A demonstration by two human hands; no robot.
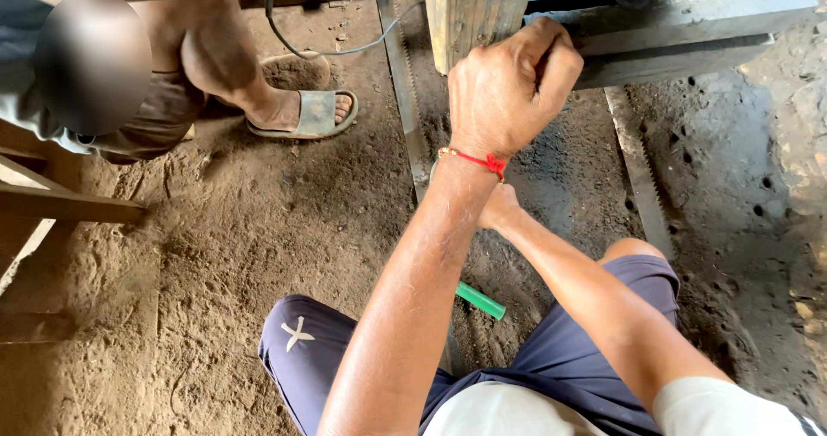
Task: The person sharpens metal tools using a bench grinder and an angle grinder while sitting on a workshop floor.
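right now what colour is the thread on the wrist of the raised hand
Red, tied around the left hand's wrist as a thread; head view.

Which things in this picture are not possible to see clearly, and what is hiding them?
- Right hand, head view: mostly hidden behind the left forearm; what it holds cannot be told.
- Left hand: closed into a fist against the metal beam; its palm side is hidden.
- Green handle: its upper part is covered by the left forearm.
- Second person: cut off by the top edge, partly blurred.

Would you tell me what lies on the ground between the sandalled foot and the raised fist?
In the head view, a long toothed saw blade lies on the dirt between the sandalled foot and the left hand, with a dark cable curving above it.
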